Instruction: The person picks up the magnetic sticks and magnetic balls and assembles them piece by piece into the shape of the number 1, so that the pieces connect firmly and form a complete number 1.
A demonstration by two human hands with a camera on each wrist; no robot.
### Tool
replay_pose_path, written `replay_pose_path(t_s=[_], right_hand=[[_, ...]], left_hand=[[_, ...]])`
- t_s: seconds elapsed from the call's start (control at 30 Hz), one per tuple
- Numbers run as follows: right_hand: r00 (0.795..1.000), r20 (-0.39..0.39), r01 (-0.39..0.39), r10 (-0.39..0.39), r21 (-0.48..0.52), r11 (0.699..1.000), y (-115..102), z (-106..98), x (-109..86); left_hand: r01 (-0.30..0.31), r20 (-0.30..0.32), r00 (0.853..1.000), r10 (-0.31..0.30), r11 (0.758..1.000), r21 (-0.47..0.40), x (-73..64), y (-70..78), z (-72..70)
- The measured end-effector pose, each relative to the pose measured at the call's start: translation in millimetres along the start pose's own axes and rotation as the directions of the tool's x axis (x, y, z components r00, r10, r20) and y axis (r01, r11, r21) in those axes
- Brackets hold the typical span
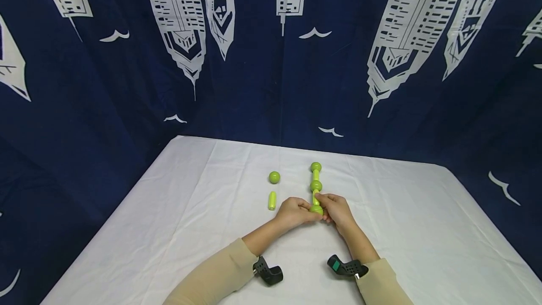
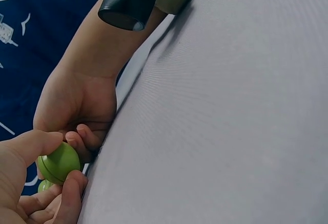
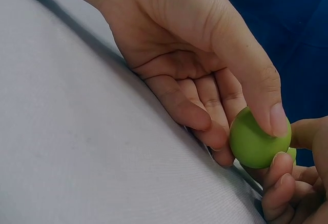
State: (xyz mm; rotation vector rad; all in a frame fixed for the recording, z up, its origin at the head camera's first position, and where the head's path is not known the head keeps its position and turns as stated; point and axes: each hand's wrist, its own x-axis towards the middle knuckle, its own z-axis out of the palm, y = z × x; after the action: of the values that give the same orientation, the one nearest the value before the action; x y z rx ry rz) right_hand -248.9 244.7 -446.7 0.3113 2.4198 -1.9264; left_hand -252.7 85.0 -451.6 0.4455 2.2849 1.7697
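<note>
On the white table a chain of green balls and yellow-green rods runs away from the hands. My left hand [image 1: 295, 213] pinches the nearest green ball [image 2: 62, 163] between thumb and fingers. My right hand [image 1: 337, 210] pinches the near rod [image 1: 315, 200] just beyond that ball, and its fingers partly hide the rod. Past it come the middle ball [image 1: 315, 186], a second rod [image 1: 315, 175] and the far ball [image 1: 315, 167]. In the right wrist view the left thumb presses on the near ball [image 3: 256, 142], with right fingers [image 3: 279, 180] close below it.
Left of the chain lie a loose green ball [image 1: 274, 177] and, closer to me, a loose yellow-green rod [image 1: 272, 200]. A white cloth covers the table [image 1: 203, 244]. Behind it hangs a dark blue curtain [image 1: 262, 93] printed with white buildings. Each wrist wears a black camera.
</note>
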Motion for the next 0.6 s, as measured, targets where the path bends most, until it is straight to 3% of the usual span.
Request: replay_pose_path(t_s=[0.17, 0.6], right_hand=[[1.0, -0.006, 0.007, -0.007, 0.003, 1.0, 0.5, 0.2, -0.4], [0.999, -0.041, -0.006, 0.006, 0.008, 1.0, -1.7, 2.3, -2.6]], left_hand=[[0.026, -0.001, 1.0, -0.026, 1.0, -0.012, -0.2, -1.5, 0.9], [-0.011, -0.026, 1.0, 0.009, 0.998, -0.067, 0.7, -4.6, 2.9]])
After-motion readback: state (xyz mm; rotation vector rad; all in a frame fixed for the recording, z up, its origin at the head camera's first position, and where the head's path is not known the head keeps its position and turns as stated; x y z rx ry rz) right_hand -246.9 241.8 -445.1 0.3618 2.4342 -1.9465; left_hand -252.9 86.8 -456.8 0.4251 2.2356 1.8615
